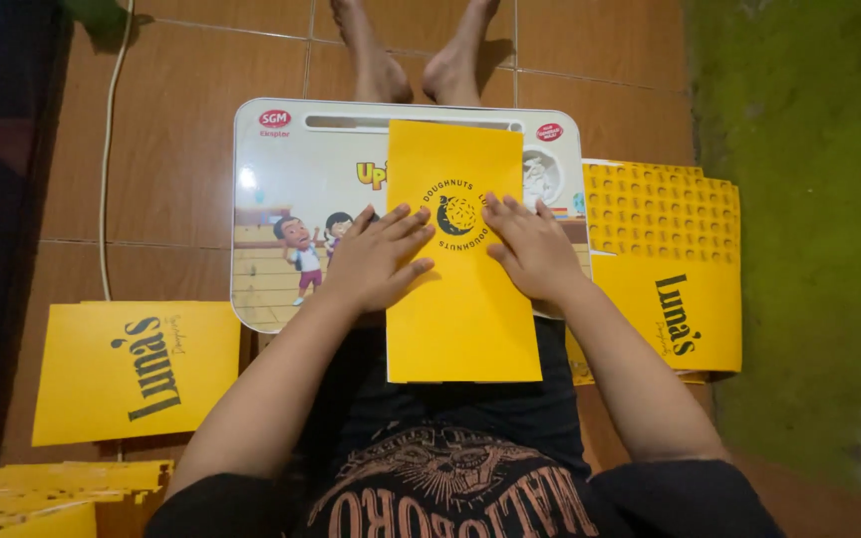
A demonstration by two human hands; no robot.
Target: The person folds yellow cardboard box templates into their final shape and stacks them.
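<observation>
Fingers first: both sets are spread and pressed flat, not pinching anything. The left hand [376, 261] lies with its fingertips just over the left edge of a yellow folded cardboard box blank [460, 254], the palm still on the tray beside it. The right hand [532, 249] sits fully on the blank's upper right side, fingers fanned toward the round black logo in the middle.

The blank itself lies lengthwise on a small white lap table [291, 189] with a cartoon print, its near end hanging off the edge over the person's lap. My guess is it's thin printed card — light, fairly stiff along the flat but happy to bend at the creases, and a bit slick on that glossy tabletop, so flat pressure holds it better than a pinch. The long side edges look like the sensible place to take hold; grabbing a corner would probably dog-ear it.

Further out — another flat yellow blank [137, 371] lies on the floor to the left, a stack of them [665, 269] to the right with a dotted panel showing, and more yellow sheets [57, 493] piled at the bottom left corner. The floor is brown tile [176, 120] with a white cable [107, 159] running down it, a green rug or mat [809, 199] on the right, and the person's bare feet [421, 55] beyond the table.
</observation>
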